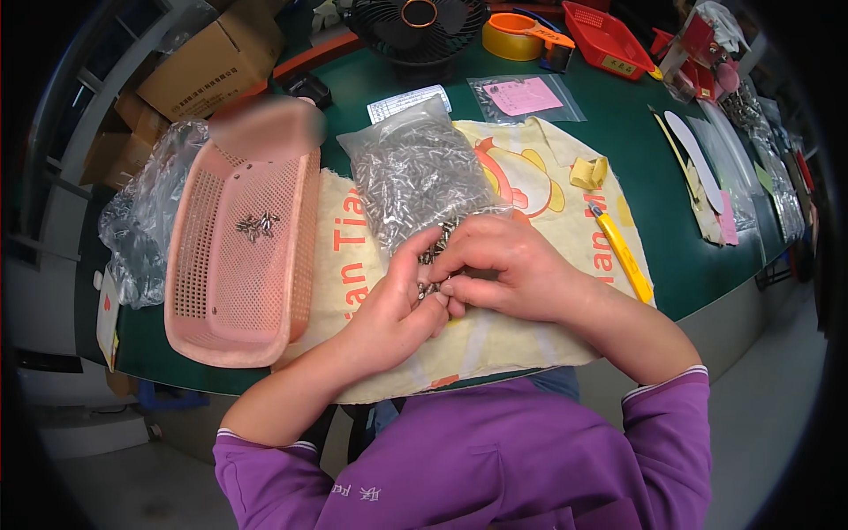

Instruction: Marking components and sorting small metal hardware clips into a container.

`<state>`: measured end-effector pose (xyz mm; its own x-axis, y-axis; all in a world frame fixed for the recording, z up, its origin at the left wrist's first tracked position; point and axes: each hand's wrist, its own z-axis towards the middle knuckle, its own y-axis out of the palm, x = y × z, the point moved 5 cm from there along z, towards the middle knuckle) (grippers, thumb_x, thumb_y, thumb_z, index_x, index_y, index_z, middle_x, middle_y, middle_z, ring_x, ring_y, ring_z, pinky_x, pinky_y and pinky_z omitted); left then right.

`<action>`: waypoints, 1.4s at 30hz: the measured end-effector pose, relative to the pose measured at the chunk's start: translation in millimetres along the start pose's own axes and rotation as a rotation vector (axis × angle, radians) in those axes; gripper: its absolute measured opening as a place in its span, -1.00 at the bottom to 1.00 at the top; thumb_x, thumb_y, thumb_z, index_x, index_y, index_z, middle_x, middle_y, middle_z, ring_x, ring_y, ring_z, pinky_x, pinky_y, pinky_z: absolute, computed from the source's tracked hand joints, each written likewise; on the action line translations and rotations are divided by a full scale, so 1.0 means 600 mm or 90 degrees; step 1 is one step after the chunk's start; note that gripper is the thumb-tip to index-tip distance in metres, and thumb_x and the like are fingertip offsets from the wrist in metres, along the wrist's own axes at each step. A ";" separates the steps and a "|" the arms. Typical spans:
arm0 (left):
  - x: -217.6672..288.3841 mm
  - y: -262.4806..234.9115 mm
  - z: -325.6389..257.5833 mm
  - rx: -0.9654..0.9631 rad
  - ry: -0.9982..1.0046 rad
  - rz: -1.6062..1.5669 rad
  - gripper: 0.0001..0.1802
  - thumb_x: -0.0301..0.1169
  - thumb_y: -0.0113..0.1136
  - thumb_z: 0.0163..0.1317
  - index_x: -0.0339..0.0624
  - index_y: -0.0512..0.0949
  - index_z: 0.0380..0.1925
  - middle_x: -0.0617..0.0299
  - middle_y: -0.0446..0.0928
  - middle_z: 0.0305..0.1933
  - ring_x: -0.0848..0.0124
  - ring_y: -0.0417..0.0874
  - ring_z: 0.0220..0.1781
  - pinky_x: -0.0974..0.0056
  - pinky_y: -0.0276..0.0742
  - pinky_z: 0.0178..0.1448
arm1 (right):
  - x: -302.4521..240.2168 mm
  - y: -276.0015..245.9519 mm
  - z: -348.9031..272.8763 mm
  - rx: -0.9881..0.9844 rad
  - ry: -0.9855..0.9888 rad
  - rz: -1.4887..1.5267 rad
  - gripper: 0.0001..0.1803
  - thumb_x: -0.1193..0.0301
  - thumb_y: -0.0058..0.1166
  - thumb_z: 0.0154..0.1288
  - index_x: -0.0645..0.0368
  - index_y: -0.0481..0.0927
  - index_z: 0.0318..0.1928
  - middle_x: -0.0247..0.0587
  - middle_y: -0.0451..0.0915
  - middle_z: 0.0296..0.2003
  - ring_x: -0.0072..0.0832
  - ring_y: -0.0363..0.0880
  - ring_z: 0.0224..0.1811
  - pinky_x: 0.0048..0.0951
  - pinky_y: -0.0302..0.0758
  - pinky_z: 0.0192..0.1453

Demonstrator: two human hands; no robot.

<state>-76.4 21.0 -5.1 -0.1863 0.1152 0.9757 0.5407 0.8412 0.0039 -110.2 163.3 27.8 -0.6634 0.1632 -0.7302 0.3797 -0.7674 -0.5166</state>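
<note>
Metal pieces [427, 290] point in differing directions.

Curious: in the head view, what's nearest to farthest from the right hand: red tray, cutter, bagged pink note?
From the right hand:
1. Cutter: to its right.
2. Bagged pink note: ahead, past the hand.
3. Red tray: farther ahead, toward the right.

Two hands [517, 269]; one pink basket [299, 256]; one knife [623, 254]
</note>
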 end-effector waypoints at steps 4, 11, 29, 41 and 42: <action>0.007 0.002 0.001 0.015 0.005 -0.061 -0.39 -0.59 -0.11 0.32 -0.28 -0.05 0.33 0.09 0.49 -0.10 0.56 0.48 -0.31 0.44 0.44 -0.26 | -0.004 0.000 -0.002 -0.026 0.061 0.021 -0.84 0.46 0.20 0.10 0.11 0.63 -0.25 -0.23 0.54 -0.37 -0.29 0.55 -0.26 -0.33 0.52 -0.21; -0.001 -0.010 0.004 -0.020 -0.013 -0.200 -0.78 -0.51 -0.05 0.41 -0.21 0.26 0.01 0.20 0.49 -0.25 0.66 0.34 -0.49 0.50 0.26 -0.41 | 0.003 -0.010 -0.001 0.017 0.073 0.010 -0.85 0.46 0.23 0.11 0.17 0.62 -0.26 -0.23 0.53 -0.38 -0.31 0.55 -0.30 -0.35 0.49 -0.28; 0.009 -0.023 0.006 0.014 0.024 -0.236 -0.86 -0.43 0.07 0.38 -0.15 0.41 -0.10 0.24 0.54 -0.25 0.67 0.31 -0.49 0.53 0.25 -0.42 | 0.003 -0.029 -0.002 0.096 0.218 0.183 -0.83 0.60 0.21 0.10 0.20 0.62 -0.25 -0.28 0.61 -0.30 -0.51 0.60 -0.24 -0.52 0.53 -0.17; 0.008 -0.023 0.007 0.016 0.031 -0.240 -0.84 -0.44 0.07 0.38 -0.13 0.40 -0.08 0.24 0.55 -0.25 0.68 0.31 -0.48 0.55 0.25 -0.41 | 0.001 -0.028 -0.002 0.088 0.150 0.149 -0.85 0.62 0.22 0.08 0.18 0.60 -0.31 -0.32 0.62 -0.33 -0.49 0.59 -0.25 -0.47 0.52 -0.16; 0.008 -0.023 0.007 0.016 0.030 -0.240 -0.84 -0.44 0.07 0.38 -0.13 0.40 -0.08 0.24 0.55 -0.25 0.68 0.31 -0.48 0.55 0.25 -0.41 | -0.001 -0.029 -0.001 0.100 0.127 0.141 -0.85 0.61 0.20 0.08 0.17 0.59 -0.29 -0.30 0.62 -0.35 -0.46 0.61 -0.29 -0.46 0.54 -0.22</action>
<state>-88.2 11.9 -1.1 -0.3292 -0.2290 0.9161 0.4207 0.8329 0.3594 -116.0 176.6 37.2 -0.4299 0.0882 -0.8986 0.3869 -0.8812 -0.2715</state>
